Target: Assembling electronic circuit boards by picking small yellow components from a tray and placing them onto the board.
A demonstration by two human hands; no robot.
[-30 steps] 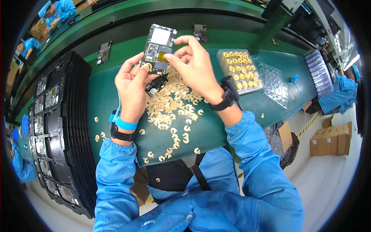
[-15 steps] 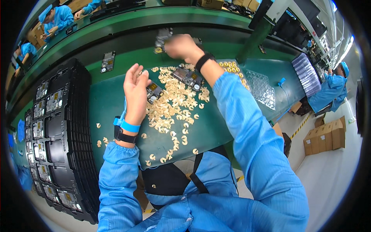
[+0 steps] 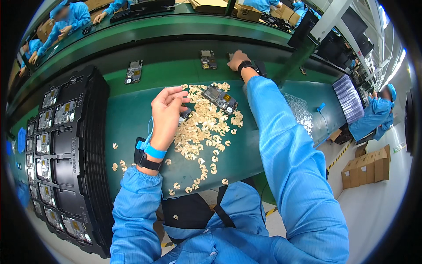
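Beyond the bench's (image 3: 132,110) far edge, one circuit board (image 3: 209,58) bears a yellow disc (image 3: 206,67); another board (image 3: 220,99), atop cream scraps (image 3: 198,132), shows none. Left hand (image 3: 166,116) curls loosely, released; right hand's (image 3: 238,60) grip is hidden.

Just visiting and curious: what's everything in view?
Mat: one, green, centre
C-shaped pieces: many, cream, heaped on mat
Loose circuit boards: at least four, dark, on pieces, beyond mat
Tray stack: one, black, left, holding boards
Dimpled plastic: one, clear, right
Ribbed stack: one, purplish, right
Clip: one, blue, right
Cardboard boxes: several, brown, right
Co-workers: several, blue-clad, background
Left grip: one, bare, by pieces
Right grip: one, bare, beyond mat
Sleeves: two, blue, below
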